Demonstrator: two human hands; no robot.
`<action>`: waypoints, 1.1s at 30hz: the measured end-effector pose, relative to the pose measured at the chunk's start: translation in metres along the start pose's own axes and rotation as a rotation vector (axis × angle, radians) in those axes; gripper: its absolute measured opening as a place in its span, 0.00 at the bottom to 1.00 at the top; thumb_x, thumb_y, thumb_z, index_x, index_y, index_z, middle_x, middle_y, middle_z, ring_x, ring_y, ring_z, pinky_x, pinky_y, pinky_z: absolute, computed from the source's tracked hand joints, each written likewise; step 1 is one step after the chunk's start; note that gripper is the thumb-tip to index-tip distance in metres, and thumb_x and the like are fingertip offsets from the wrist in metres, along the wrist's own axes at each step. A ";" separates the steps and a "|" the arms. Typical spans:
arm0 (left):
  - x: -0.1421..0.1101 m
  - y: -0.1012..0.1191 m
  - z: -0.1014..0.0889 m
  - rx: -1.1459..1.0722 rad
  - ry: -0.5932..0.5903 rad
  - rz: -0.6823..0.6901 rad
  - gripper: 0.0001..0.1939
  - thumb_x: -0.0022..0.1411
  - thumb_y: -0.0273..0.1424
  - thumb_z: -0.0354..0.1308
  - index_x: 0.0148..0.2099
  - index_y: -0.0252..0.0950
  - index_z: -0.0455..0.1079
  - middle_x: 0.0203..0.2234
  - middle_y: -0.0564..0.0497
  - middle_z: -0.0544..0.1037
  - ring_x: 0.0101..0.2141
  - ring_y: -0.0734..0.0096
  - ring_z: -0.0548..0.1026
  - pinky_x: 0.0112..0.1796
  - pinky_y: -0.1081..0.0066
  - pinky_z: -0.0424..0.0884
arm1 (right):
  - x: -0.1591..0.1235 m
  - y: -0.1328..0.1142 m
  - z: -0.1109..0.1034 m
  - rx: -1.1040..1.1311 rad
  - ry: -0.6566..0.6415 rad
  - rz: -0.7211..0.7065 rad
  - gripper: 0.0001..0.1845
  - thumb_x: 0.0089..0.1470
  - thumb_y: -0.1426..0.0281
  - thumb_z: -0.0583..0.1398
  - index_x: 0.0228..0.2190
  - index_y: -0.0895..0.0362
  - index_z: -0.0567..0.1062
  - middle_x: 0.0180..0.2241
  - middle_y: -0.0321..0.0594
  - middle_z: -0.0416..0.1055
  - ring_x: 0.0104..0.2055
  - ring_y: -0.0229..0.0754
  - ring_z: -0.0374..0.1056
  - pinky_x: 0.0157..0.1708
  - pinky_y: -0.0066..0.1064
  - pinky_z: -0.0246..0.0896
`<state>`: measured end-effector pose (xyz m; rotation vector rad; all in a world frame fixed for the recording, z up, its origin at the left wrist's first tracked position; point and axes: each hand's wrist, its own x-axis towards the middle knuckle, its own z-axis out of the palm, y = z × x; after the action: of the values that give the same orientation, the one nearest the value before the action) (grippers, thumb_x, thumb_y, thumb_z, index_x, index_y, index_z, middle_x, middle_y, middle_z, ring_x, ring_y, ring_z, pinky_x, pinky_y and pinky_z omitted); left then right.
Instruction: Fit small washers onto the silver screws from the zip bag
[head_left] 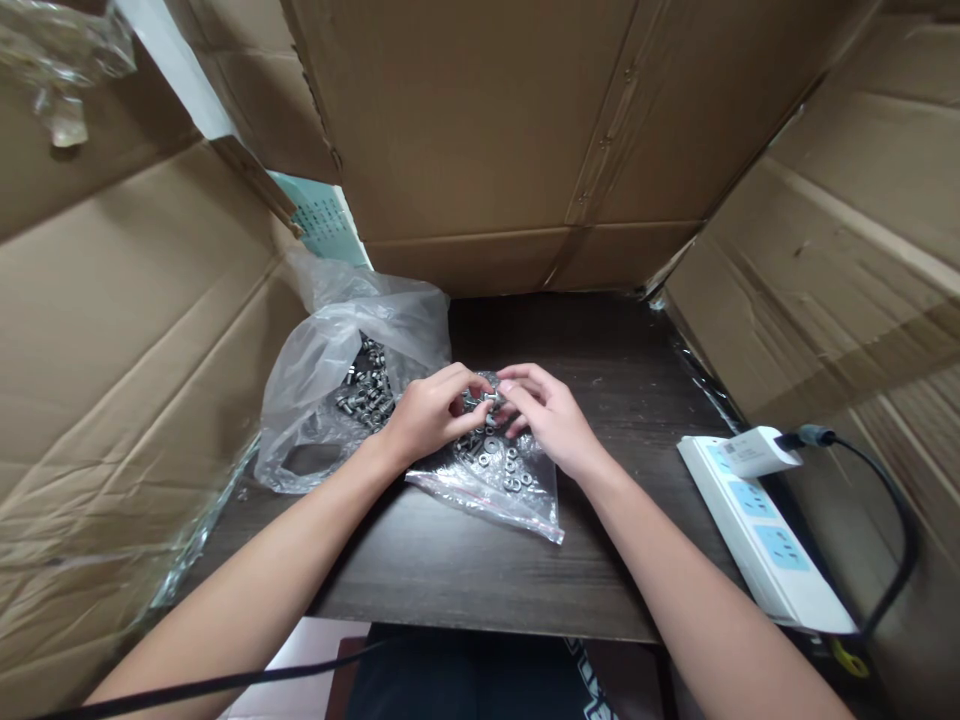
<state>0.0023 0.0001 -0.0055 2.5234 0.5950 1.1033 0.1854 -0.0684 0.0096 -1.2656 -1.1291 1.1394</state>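
Note:
Over a clear zip-lock bag [487, 495], my left hand [429, 412] and my right hand [553, 415] meet fingertip to fingertip. Between them is a small metal bolt [490, 396], pinched by the left thumb and forefinger at one side and by the right thumb and fingers at the other. Its exact shape is too small to make out. Loose washers and nuts [513, 470] lie on the zip-lock bag, with more metal pieces partly hidden under my fingers. Left of my left hand, a larger plastic bag [300, 375] lies open, holding many bolts [367, 395].
Cardboard walls [480, 130] enclose the dark wooden table [480, 590] at the back and both sides. A white power strip [765, 540] with a plugged-in adapter [761, 452] and black cable stands at the right. Another dark cable [247, 678] crosses the lower left.

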 end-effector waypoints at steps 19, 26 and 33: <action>-0.001 -0.001 0.002 -0.009 -0.004 0.016 0.05 0.65 0.29 0.61 0.43 0.34 0.73 0.33 0.52 0.76 0.22 0.82 0.68 0.27 0.78 0.64 | 0.000 0.002 -0.001 -0.044 -0.065 0.039 0.14 0.60 0.57 0.60 0.37 0.56 0.74 0.14 0.28 0.66 0.19 0.39 0.71 0.24 0.30 0.70; -0.001 -0.001 0.002 0.004 0.006 0.016 0.05 0.64 0.29 0.62 0.43 0.34 0.73 0.32 0.52 0.76 0.23 0.81 0.69 0.27 0.78 0.64 | 0.000 -0.002 -0.001 0.102 -0.126 0.001 0.22 0.48 0.64 0.70 0.44 0.55 0.74 0.42 0.41 0.78 0.40 0.43 0.77 0.35 0.34 0.76; -0.001 -0.002 0.001 -0.007 0.007 0.007 0.05 0.65 0.29 0.61 0.42 0.34 0.72 0.33 0.52 0.75 0.23 0.82 0.68 0.27 0.77 0.64 | 0.000 0.001 -0.002 -0.014 -0.021 0.009 0.14 0.59 0.58 0.62 0.40 0.56 0.74 0.22 0.33 0.72 0.24 0.38 0.71 0.25 0.30 0.69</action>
<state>0.0024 0.0012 -0.0075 2.5186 0.5845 1.1153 0.1876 -0.0686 0.0086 -1.2732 -1.1497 1.1550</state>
